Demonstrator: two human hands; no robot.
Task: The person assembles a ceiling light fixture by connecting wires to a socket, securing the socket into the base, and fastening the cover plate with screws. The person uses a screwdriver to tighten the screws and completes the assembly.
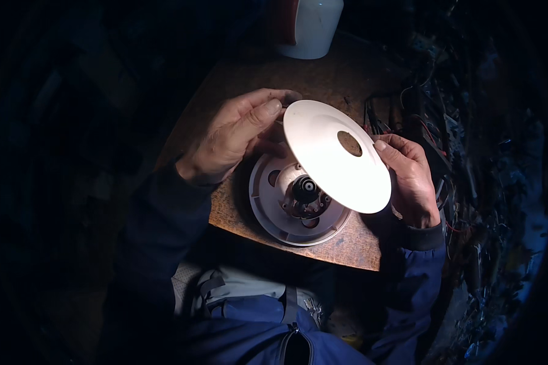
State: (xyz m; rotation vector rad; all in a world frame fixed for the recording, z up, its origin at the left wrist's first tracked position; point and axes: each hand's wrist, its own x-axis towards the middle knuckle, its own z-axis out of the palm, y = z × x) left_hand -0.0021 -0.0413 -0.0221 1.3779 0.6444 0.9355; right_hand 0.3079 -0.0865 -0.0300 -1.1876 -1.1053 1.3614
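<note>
A shallow round white cover [329, 164] with a hole off its middle is held tilted between my two hands. My left hand [231, 131] is closed at the cover's upper left edge, thumb in front and some fingers hidden behind. At the right edge my right hand [411, 176] pinches the rim between thumb and fingers. Below the cover lies a round white base [268, 210] with a raised rim, holes and small screws. In its centre sits a black motor-like hub [305, 189] with a metal shaft end. The cover hides the base's upper right part.
The base rests on a worn brown wooden board [356, 246] near its front edge. A white container [318, 27] with a red part stands at the far end. Tangled wires and scraps [469, 201] are piled along the right, in dim light.
</note>
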